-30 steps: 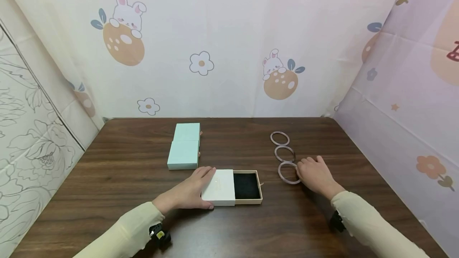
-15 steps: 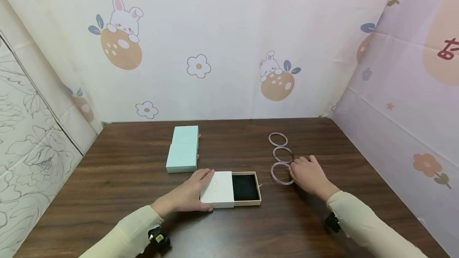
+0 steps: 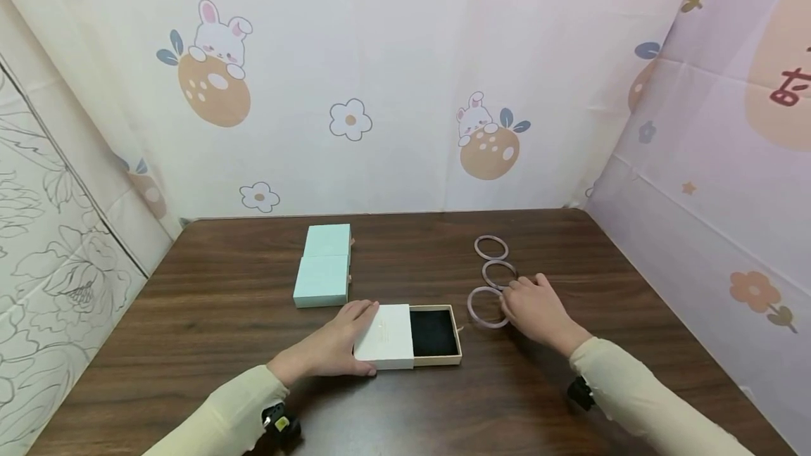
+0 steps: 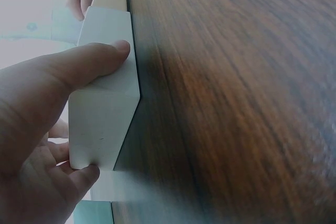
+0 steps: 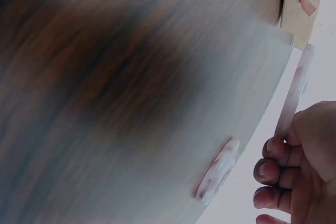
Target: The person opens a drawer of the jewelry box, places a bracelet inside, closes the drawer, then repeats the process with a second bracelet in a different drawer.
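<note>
In the head view a white slide box (image 3: 389, 336) lies on the table, its black-lined drawer (image 3: 434, 333) pulled partly out to the right. My left hand (image 3: 332, 345) grips the sleeve's left end; the left wrist view shows the thumb (image 4: 107, 59) along one side and fingers on the other. Between thumb and fingers, my right hand (image 3: 537, 309) pinches a pale lilac bangle (image 3: 470, 308), right of the drawer. The right wrist view has that bangle (image 5: 295, 93) raised off the table. Two similar bangles, a middle one (image 3: 484, 274) and a far one (image 3: 476, 248), lie behind it.
Two mint-green boxes, a near one (image 3: 321, 280) and a far one (image 3: 327, 239), lie back left on the brown wooden table (image 3: 209, 315). A printed curtain (image 3: 405, 90) hangs behind the table. A small ribbon tab (image 3: 460, 329) sticks out from the drawer's right end.
My right hand has moved left with the pinched bangle, bringing it nearer the drawer and away from the other two. The left hand stays on the box. The head view has shifted slightly.
</note>
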`<state>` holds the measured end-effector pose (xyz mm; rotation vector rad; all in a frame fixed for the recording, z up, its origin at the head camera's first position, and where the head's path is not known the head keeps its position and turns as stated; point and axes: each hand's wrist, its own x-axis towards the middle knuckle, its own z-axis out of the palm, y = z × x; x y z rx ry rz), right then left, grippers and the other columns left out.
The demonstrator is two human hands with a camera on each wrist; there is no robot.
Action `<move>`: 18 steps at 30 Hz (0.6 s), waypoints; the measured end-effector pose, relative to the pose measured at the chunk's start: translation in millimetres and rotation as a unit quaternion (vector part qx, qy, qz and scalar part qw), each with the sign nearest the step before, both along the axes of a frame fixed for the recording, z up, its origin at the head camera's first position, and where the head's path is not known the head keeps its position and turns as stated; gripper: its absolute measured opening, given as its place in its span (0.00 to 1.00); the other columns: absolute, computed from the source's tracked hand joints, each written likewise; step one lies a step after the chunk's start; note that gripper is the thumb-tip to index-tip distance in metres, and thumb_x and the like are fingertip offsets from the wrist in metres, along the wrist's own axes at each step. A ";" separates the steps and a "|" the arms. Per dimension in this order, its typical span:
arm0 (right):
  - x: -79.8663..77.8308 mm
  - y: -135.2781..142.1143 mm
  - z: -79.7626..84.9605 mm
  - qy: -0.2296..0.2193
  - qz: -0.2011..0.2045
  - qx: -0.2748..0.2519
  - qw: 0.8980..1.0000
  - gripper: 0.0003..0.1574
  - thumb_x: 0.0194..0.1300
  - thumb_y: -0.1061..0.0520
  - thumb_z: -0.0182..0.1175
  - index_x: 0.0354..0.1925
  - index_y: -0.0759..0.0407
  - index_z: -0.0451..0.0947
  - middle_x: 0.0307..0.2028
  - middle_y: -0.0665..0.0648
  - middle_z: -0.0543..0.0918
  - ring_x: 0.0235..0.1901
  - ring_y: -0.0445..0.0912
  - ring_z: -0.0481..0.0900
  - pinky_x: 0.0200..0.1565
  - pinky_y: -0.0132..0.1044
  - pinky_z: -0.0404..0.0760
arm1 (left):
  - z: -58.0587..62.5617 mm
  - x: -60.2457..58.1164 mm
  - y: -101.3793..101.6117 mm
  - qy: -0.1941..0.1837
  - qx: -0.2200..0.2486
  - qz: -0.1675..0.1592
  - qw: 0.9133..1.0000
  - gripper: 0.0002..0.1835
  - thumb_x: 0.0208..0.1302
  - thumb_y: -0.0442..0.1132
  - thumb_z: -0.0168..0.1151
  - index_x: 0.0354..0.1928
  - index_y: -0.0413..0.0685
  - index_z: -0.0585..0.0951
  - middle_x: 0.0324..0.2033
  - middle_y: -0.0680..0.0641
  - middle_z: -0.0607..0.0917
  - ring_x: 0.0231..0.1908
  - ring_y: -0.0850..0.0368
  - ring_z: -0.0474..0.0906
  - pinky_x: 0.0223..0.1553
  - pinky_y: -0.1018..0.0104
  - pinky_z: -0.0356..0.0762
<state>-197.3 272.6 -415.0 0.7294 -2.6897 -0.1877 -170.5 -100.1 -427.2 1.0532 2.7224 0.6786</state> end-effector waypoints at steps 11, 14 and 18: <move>0.6 -21.7 6.0 -0.001 0.022 0.004 1.000 0.20 0.64 0.58 0.56 0.15 0.51 0.67 0.18 0.49 0.71 0.26 0.48 0.71 0.34 0.46 0.62 | -1.3 0.3 -1.6 -0.004 0.004 0.000 1.000 0.54 0.51 0.52 0.72 0.71 0.32 0.54 0.67 0.37 0.59 0.67 0.46 0.53 0.61 0.51 0.62; 1.5 -26.6 6.8 0.007 0.032 0.002 0.999 0.21 0.63 0.58 0.56 0.14 0.51 0.65 0.18 0.49 0.70 0.26 0.49 0.71 0.34 0.46 0.62 | -0.5 0.7 -1.7 -0.005 0.005 -0.001 1.000 0.54 0.51 0.52 0.72 0.71 0.32 0.54 0.67 0.37 0.59 0.67 0.45 0.52 0.61 0.51 0.62; 2.8 -32.3 8.4 0.017 0.044 0.002 0.999 0.22 0.63 0.58 0.56 0.14 0.50 0.63 0.17 0.49 0.69 0.25 0.49 0.70 0.34 0.45 0.62 | -0.1 0.9 -2.1 -0.005 0.006 -0.001 1.000 0.54 0.51 0.51 0.72 0.71 0.32 0.54 0.67 0.36 0.59 0.67 0.45 0.52 0.61 0.51 0.62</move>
